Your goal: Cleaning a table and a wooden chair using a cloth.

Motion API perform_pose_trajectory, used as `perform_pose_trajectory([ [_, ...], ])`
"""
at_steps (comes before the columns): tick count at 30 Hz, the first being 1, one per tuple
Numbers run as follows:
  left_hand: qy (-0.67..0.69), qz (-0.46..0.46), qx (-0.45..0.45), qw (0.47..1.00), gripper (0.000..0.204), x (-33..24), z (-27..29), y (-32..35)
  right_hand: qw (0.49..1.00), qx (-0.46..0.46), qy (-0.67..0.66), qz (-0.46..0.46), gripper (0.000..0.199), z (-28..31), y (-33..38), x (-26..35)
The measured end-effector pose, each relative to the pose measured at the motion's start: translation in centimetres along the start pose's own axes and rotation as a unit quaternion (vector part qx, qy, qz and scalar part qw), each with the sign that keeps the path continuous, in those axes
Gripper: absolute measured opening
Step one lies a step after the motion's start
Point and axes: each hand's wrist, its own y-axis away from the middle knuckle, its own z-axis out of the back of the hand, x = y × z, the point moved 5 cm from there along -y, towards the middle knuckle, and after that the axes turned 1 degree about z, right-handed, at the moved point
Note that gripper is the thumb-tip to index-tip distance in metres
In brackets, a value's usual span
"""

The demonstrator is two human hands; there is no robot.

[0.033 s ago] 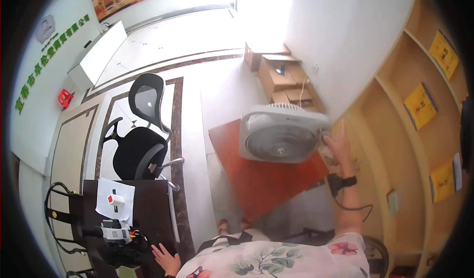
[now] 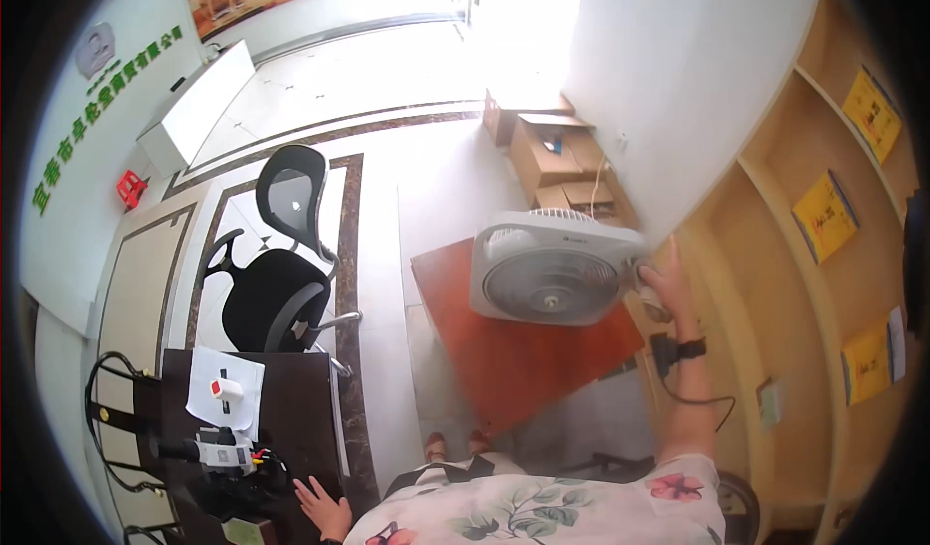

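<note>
Head view: fan [image 2: 550, 279] over red board [image 2: 523, 371], small print [image 2: 575, 241] up top. Right hand [image 2: 668, 285] on fan, can't tell if fingers grip tbh. Left hand [image 2: 326, 512] left of board, fingers spread wide. Green lettering [image 2: 93, 109] further left, printed yellow packs [image 2: 825, 218] right.

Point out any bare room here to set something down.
Dark table: bare from the paper to the right edge, beyond the left hand. Red tabletop: bare in front of the fan. Crowded: the dark table's lower left, with the device and cables.
</note>
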Motion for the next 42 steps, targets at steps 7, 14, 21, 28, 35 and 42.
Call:
perform_pose_trajectory([
  [7, 0.065, -0.031, -0.132, 0.989, 0.074, 1.6, -0.7, 0.7, 0.982, 0.149, -0.114, 0.034, 0.042, -2.2, -3.3, -2.3],
  [14, 0.134, 0.015, -0.127, 0.983, 0.067, 1.8, -2.0, 0.6, 0.990, 0.130, -0.048, 0.021, 0.039, 0.1, -1.5, -3.6],
  [21, 0.234, 0.035, -0.074, 0.969, 0.060, 5.6, -4.6, 2.4, 0.996, 0.089, 0.001, 0.020, 0.044, -1.1, 1.7, 0.2],
  [28, 0.228, 0.093, -0.125, 0.961, 0.058, 11.2, -5.8, 5.8, 0.985, 0.108, -0.111, -0.075, 0.043, -9.1, 12.4, 3.3],
  [35, 0.200, 0.135, -0.047, 0.969, 0.075, 14.9, -6.5, 6.2, 0.736, 0.627, -0.231, -0.109, 0.030, -32.6, 29.1, 19.4],
  [42, 0.179, 0.117, 0.038, 0.976, 0.095, 15.3, -7.1, 6.2, 0.742, 0.601, -0.291, 0.059, 0.039, -43.2, 26.7, 30.5],
])
